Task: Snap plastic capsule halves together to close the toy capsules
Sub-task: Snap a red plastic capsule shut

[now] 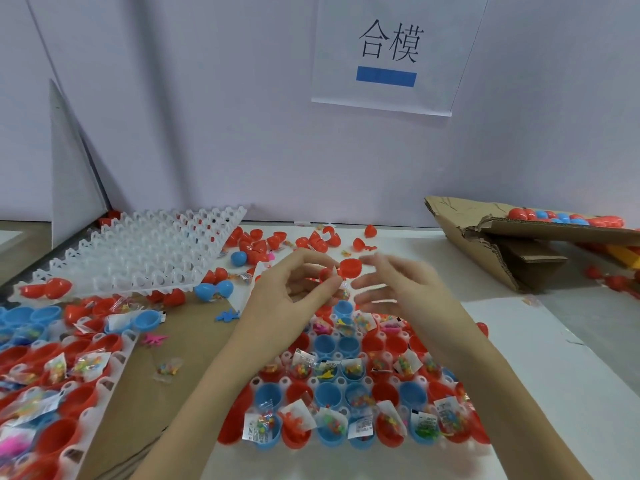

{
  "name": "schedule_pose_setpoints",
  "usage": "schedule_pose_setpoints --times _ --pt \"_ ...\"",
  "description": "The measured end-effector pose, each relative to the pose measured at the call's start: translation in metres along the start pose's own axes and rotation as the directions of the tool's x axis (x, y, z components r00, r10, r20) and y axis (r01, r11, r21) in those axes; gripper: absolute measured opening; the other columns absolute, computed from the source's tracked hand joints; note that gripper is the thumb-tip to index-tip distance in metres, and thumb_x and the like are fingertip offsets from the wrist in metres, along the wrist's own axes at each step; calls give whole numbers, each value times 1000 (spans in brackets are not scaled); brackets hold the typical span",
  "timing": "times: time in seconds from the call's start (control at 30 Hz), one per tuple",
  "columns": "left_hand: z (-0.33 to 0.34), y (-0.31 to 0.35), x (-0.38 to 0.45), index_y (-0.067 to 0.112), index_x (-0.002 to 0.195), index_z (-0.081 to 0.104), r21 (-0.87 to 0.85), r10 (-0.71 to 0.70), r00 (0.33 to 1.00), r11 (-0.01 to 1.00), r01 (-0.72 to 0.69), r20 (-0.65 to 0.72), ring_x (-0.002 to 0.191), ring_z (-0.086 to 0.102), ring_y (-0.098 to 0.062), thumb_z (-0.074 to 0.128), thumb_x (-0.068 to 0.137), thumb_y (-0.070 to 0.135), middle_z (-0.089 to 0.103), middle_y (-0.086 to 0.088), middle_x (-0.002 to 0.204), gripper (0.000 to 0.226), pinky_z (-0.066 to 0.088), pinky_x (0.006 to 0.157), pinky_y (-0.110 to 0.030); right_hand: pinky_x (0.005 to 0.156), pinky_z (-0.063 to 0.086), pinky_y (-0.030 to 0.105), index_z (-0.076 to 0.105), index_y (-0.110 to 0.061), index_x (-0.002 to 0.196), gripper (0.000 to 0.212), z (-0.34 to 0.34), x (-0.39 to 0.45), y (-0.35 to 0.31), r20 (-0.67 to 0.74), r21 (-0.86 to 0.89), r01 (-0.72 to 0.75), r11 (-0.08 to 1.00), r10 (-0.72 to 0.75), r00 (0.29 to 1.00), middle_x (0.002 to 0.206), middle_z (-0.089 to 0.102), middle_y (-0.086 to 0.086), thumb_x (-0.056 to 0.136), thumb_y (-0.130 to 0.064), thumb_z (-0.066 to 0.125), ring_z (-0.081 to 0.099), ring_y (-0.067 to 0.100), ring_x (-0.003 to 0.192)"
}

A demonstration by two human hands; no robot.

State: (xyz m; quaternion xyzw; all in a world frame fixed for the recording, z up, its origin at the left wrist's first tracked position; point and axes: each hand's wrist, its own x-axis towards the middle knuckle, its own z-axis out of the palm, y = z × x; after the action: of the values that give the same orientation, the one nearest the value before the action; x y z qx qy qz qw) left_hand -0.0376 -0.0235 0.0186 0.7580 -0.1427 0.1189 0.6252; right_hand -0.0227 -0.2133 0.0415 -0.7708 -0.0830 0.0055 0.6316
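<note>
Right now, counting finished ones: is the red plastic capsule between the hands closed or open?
Open. The red plastic capsule shows its hollow rim, with no other half fitted on; left hand pinches it.

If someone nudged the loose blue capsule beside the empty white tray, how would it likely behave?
The blue capsule is rounded and egg-shaped, so it would probably roll rather than slide. Its plastic looks glossy and thin, so it is likely light and somewhat slippery. The red halves scattered close by might stop it soon.
</note>
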Motion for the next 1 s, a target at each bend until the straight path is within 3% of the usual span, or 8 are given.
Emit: schedule_pose_setpoints --times 0.1,0.17,0.27,0.4,0.5,0.6,0.77,1.0 --pt "0 2 -1 23 110 74 -63 -21 1000 998 22 14 96 76 -14 74 94 22 78 3 100 16 60 89 -25 84 62 31 71 -15 113 32 4 -2 3 89 102 -57 993 48 995 97 78 2 101 -39 53 76 19 90" --pt "1 2 0 22 110 76 -93 -32 999 995 31 -8 96 76 -15 74 94 22 79 3 100 16 61 89 -28 80 61 25 73 -18 112 26 5 -3 4 66 126 1 992 -9 998 97 79 -2 99 -35 57 76 16 91" --pt "2 1 1 16 113 77 -143 -57 996 989 48 -64 88 79 -19 71 95 14 80 2 101 19 63 84 -31 72 57 13 72 -28 111 17 9 -2 6 -44 22 148 989 -147 988 94 77 -14 95 -31 65 74 6 89" --pt "4 -2 1 19 120 75 -46 -38 990 998 32 -134 87 78 -12 74 93 18 80 6 102 26 62 83 -25 81 56 13 70 -31 117 26 17 -4 10 -34 -177 335 926 -346 938 105 74 -18 93 -22 70 70 0 98" --pt "4 -1 0 17 109 72 -11 -2 987 1000 0 -159 90 76 -11 79 89 18 78 6 99 21 61 81 -23 81 55 13 68 -35 114 27 20 -6 12 -52 -223 397 890 -418 907 105 73 -18 91 -22 72 70 0 96" --pt "1 0 0 15 104 73 -25 24 991 999 -28 -135 92 75 -11 77 91 13 78 5 96 14 58 82 -18 82 57 15 67 -36 112 27 22 -6 13 -83 -234 397 887 -425 901 104 73 -18 90 -23 73 71 1 95" --pt "-1 2 1 16 118 71 -27 7 999 1000 -8 -38 105 72 -10 73 94 10 76 3 111 25 57 91 -20 81 57 14 66 -38 110 25 24 -5 15 -91 -237 392 889 -422 902 101 71 -22 91 -23 73 70 0 94" --pt "-2 2 0 17 113 76 -78 19 994 997 -27 -104 100 75 -13 81 87 15 79 4 103 27 58 90 -22 81 56 15 71 -27 116 26 18 -4 13 -91 -223 439 871 -466 880 104 73 -16 89 -29 71 70 1 97"
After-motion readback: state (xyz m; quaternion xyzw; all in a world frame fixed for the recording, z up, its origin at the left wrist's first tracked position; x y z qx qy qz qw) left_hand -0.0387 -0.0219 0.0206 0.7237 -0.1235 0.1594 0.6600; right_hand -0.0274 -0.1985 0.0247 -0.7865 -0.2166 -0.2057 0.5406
